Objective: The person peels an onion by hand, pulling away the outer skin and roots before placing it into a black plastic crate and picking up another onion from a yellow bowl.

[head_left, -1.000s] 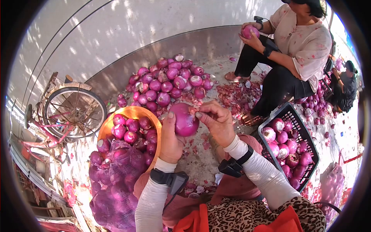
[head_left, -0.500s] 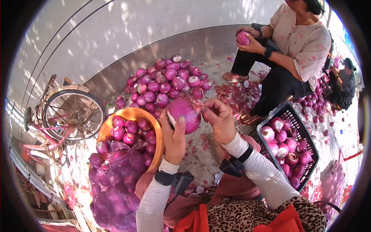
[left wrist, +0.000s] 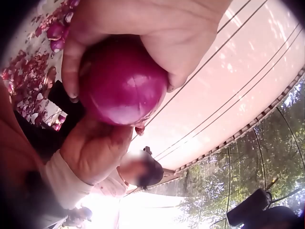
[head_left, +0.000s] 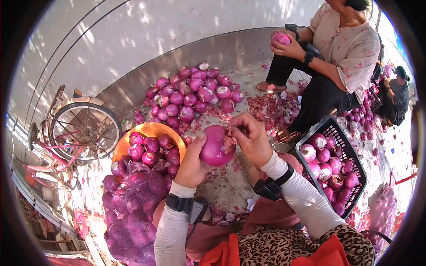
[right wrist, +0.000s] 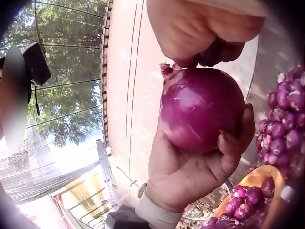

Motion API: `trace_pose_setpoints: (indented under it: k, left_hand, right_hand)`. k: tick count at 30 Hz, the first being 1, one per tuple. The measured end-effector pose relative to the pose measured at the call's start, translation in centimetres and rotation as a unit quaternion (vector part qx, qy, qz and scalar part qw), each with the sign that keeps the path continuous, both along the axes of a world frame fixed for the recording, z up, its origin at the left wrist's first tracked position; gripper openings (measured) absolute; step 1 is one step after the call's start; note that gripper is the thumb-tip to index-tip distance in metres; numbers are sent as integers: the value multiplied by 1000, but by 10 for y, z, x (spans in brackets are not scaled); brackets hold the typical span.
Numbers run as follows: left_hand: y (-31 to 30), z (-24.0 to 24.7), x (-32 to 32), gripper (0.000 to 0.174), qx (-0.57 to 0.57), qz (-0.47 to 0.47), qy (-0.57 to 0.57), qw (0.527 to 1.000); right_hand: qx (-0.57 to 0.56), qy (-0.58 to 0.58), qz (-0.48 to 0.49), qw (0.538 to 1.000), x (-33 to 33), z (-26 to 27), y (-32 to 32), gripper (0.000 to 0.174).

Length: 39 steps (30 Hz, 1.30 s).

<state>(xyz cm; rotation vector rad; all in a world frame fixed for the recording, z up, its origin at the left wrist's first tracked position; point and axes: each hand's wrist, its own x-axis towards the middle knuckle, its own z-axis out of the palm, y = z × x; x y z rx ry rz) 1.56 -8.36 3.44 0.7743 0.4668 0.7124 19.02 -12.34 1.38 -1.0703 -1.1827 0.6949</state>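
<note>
A large, shiny red onion point(head_left: 214, 148) is held up in front of the body. My left hand point(head_left: 191, 165) grips it from the left, and in the right wrist view that left hand point(right wrist: 190, 174) cups it from below with curled fingers. At its neck hangs papery skin point(head_left: 228, 142), where my right hand point(head_left: 254, 141) pinches with thumb and forefinger. The right wrist view shows the onion's dry neck point(right wrist: 167, 70) just beside the right fingers. Smooth purple flesh fills the left wrist view of the onion point(left wrist: 126, 86).
An orange tub point(head_left: 182, 144) of onions and a mesh sack point(head_left: 133, 217) stand at left, a black crate point(head_left: 310, 135) of onions at right. Ahead lies an onion pile point(head_left: 191, 95). A seated person point(head_left: 344, 57) holds another onion; a bicycle point(head_left: 84, 128) leans far left.
The held onion has dipped and turned, with the left hand shifting down and left. My right hand stays at its neck, pulling at the skin. The seated person's hands have moved slightly.
</note>
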Motion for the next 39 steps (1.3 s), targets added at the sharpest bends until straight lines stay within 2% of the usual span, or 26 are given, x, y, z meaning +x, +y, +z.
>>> trace_pose_setpoints:
  k: [1,4,7,13,16,19,22,25,28,31,34,37,39]
  left_hand:
    - [0,1,-2,47,23,-19,14,999]
    - [-1,-5,-3,46,10,11,43,999]
    - [5,-11,-8,47,-1,-20,31,999]
    - [2,-4,-5,56,-113,53,-9,992]
    - [3,1,-6,52,-135,53,-15,989]
    - [5,-5,-7,52,-92,22,-27,995]
    - [6,-8,-6,55,-55,-5,-38,998]
    - [6,-8,-7,53,-65,-11,-18,998]
    - [8,-13,-10,53,-65,-19,-5,998]
    - [7,-7,-11,50,-84,6,36,996]
    - [8,-9,-16,50,-63,0,47,997]
    - [9,-9,-20,49,-38,-8,60,997]
    - [12,-6,-23,48,24,-33,74,996]
  right_hand:
    - [-5,-10,5,1000,1,2,-1,8]
    - [19,-28,9,999,2,3,-3,8]
    - [-12,20,33,999,6,0,-3,8]
    - [-36,-18,12,999,11,1,-5,14]
    - [-8,82,80,993,10,6,-8,27]
    - [-18,145,192,970,7,24,-16,44]
    - [30,12,175,984,6,16,-12,58]
    - [72,-88,138,984,7,18,-9,53]
    - [92,-171,133,972,17,13,-8,35]
    - [66,-83,152,983,15,11,-8,22]
    - [65,-99,170,978,18,9,-7,17]
    - [16,-121,162,979,16,11,-11,14]
    - [-27,-93,182,978,16,10,-12,14]
